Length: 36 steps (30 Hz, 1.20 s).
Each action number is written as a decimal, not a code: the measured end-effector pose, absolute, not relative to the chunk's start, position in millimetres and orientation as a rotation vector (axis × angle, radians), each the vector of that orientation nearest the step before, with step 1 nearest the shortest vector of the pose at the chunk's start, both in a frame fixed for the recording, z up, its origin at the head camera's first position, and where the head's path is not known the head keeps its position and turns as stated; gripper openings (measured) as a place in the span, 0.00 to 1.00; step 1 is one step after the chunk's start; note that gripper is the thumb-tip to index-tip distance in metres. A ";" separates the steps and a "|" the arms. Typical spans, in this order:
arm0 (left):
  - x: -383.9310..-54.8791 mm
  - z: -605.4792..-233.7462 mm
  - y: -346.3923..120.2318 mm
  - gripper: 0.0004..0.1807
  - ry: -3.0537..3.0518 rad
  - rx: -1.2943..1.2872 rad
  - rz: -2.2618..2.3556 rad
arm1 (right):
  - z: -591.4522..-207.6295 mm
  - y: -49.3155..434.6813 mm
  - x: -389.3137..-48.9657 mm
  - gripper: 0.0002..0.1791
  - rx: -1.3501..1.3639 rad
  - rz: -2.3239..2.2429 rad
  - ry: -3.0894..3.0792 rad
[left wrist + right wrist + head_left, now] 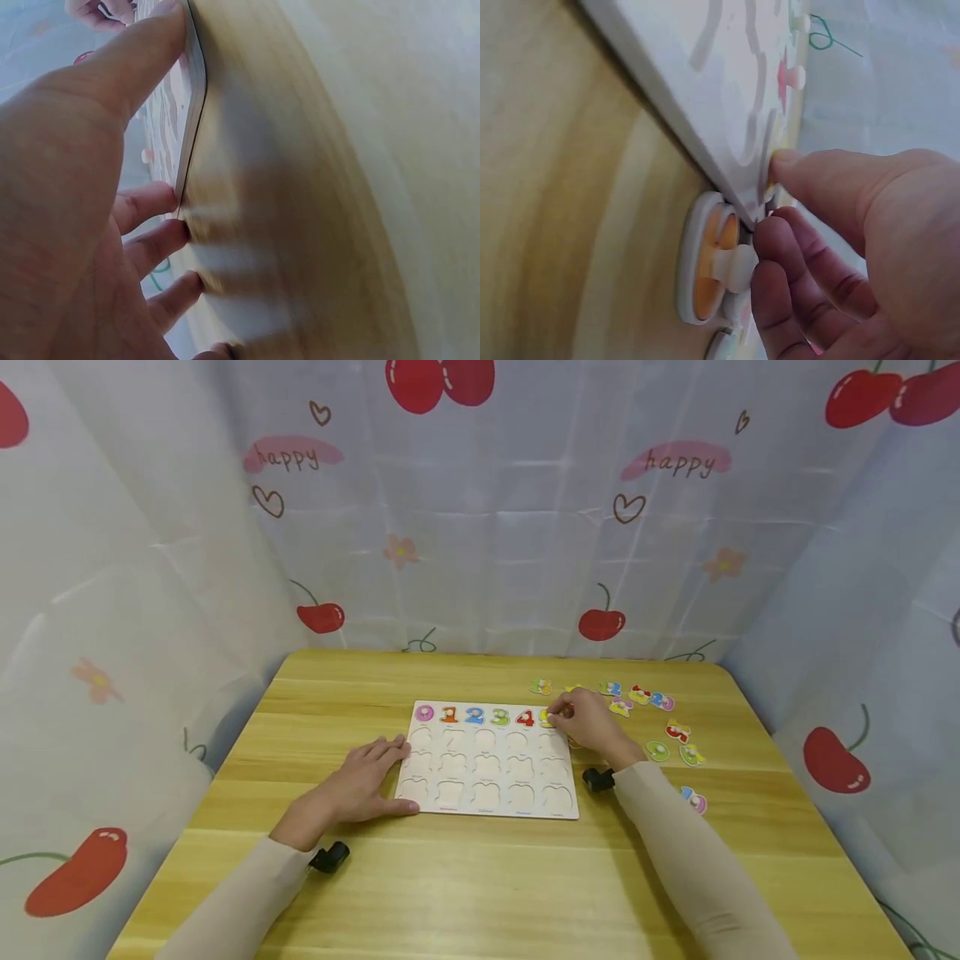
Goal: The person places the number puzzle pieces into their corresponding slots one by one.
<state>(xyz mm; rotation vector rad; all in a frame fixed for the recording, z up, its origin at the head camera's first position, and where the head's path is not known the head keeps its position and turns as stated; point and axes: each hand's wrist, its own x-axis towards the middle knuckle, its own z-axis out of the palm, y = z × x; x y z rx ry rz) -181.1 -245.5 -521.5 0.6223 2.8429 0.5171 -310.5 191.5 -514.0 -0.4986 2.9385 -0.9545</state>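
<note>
I have the right hand (592, 720) pinching the yellow five (545, 717) at the far right corner of the board (467, 777); I can't tell whether it sits flush. Should the left hand (358, 785), fingers spread, slacken, pressing could slide the board; knuckles might knock the orange piece (705, 283).

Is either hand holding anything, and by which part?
The right hand seems to pinch the yellow number, but exactly where is hidden. The left hand grips nothing; it only rests against the board.
</note>
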 end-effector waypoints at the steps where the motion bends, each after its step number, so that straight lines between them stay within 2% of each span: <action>1: -181.2 -520.6 -245.0 0.62 2.843 0.625 0.513 | -513.4 191.4 -311.0 0.05 -0.501 -0.947 2.939; 12: -178.6 -514.7 -240.6 0.63 2.830 0.606 0.508 | -509.1 191.5 -314.3 0.04 -0.512 -0.836 2.925; 22: -180.4 -513.5 -240.3 0.61 2.848 0.615 0.501 | -509.1 193.6 -314.4 0.09 -0.521 -0.877 2.909; 28: -179.6 -512.7 -241.1 0.62 2.843 0.630 0.531 | -505.5 205.2 -312.6 0.13 -0.503 -0.945 2.906; 36: -178.4 -516.2 -243.0 0.62 2.841 0.616 0.532 | -506.2 230.2 -304.7 0.12 -0.607 -0.964 2.935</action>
